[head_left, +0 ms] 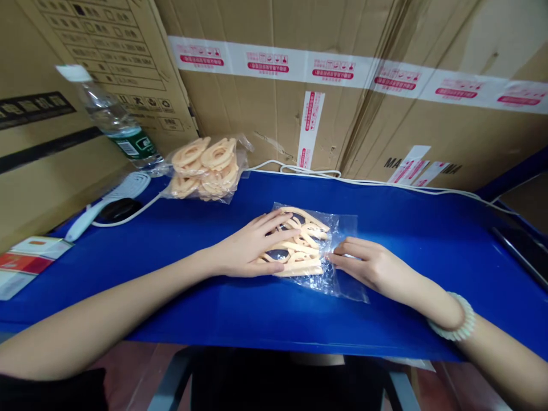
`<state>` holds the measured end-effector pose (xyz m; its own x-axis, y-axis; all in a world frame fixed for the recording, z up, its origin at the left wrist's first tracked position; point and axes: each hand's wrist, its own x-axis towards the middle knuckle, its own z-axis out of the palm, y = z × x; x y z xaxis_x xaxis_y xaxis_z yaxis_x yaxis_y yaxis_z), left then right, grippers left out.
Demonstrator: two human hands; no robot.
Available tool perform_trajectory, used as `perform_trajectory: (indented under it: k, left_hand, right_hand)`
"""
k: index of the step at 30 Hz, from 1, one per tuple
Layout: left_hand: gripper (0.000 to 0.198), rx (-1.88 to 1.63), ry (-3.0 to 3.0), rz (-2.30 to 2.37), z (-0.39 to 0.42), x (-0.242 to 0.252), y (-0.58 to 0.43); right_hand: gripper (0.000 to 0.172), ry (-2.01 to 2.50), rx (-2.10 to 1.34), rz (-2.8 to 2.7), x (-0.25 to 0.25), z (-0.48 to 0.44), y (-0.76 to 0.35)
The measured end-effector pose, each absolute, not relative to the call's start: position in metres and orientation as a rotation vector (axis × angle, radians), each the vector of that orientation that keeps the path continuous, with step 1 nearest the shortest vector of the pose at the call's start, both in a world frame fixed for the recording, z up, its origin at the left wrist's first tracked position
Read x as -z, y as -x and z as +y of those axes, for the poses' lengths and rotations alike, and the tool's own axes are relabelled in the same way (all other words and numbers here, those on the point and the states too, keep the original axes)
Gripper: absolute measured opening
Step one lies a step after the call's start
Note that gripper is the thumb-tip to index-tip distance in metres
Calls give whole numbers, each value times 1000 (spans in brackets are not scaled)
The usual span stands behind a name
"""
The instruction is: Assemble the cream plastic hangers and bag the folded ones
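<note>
A clear plastic bag (346, 285) lies flat on the blue tabletop, holding several beige, curved flat pieces (299, 267) with openings in them; they look like folded plastic hangers. My left hand (252, 245) rests over the left part of the bag with its fingers spread on the beige pieces. At the bag's right side, my right hand (363, 262) pinches the loose clear film between thumb and fingers. The fingertips partly hide the film there. A pale beaded bracelet (460, 319) circles my right wrist.
Behind, to the left, sits another clear bag of beige pieces (205, 168). Near it are a water bottle (124, 128), a white hairbrush (128, 185), a black oval object (119, 210) and a card (29, 262). A white cable (363, 181) runs along cardboard boxes (240, 114). A dark phone-like object (522, 254) lies right.
</note>
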<state>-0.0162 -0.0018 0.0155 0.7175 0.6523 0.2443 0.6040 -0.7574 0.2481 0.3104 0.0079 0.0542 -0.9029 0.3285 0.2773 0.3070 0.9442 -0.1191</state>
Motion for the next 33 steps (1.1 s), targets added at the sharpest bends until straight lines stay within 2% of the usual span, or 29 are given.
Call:
perform_trajectory:
  k: [2, 6, 14, 22, 25, 33]
  left_hand:
    - [70, -538, -2751, 1038, -7, -11, 12]
    - [72, -609, -2719, 1042, -13, -5, 8]
    - [78, -634, -2721, 1055, -20, -2, 2]
    - [81, -672, -2700, 1071, -24, 0, -1]
    - [79, -671, -2719, 1059, -25, -1, -3]
    - [76, -645, -2704, 1039, -24, -6, -6]
  right_hand:
    - [33, 441, -241, -2694, -49, 11, -312]
    - [45, 487, -376, -2586, -43, 15, -315]
    - [52, 529, -199, -2788, -51, 14, -300]
    - [62, 452, -303, -2735, -41, 8, -294]
    - [61, 462, -308, -2709, -35, 7, -292]
    - [46, 525, -181, -2709, -39, -1, -284]
